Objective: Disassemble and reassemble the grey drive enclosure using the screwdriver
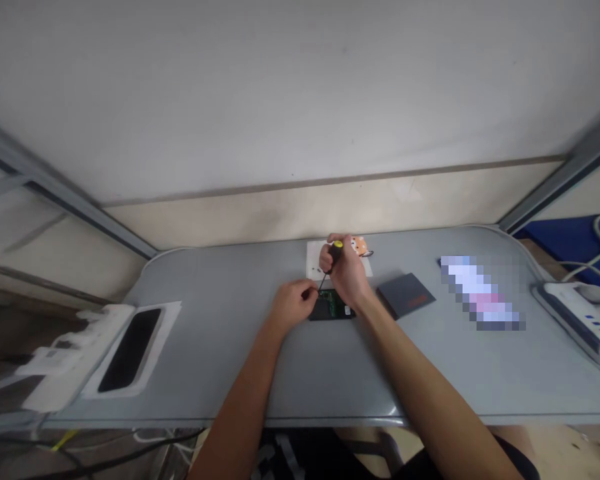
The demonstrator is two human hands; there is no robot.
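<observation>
My right hand (pixel 351 272) is wrapped around the dark handle of a screwdriver (pixel 336 251) with a yellow end cap. Its thin shaft slants down to the upper left part of a flat black device (pixel 344 313) with an exposed green circuit board (pixel 333 301). At the device's left side, my left hand (pixel 295 303) has its fingers pinched together close to the screwdriver's tip. What those fingers hold, if anything, is too small to make out. Behind the device lies a white sheet (pixel 316 257) with several tiny dark bits on it, partly covered by my right hand.
A dark grey flat box (pixel 405 295) lies right of the device, and a blurred-out phone-like object (pixel 480 292) farther right. An orange patterned item (pixel 360 245) sits behind my right hand. At left are a black phone (pixel 131 350) and a power strip (pixel 75 363); another strip (pixel 587 327) stands at right.
</observation>
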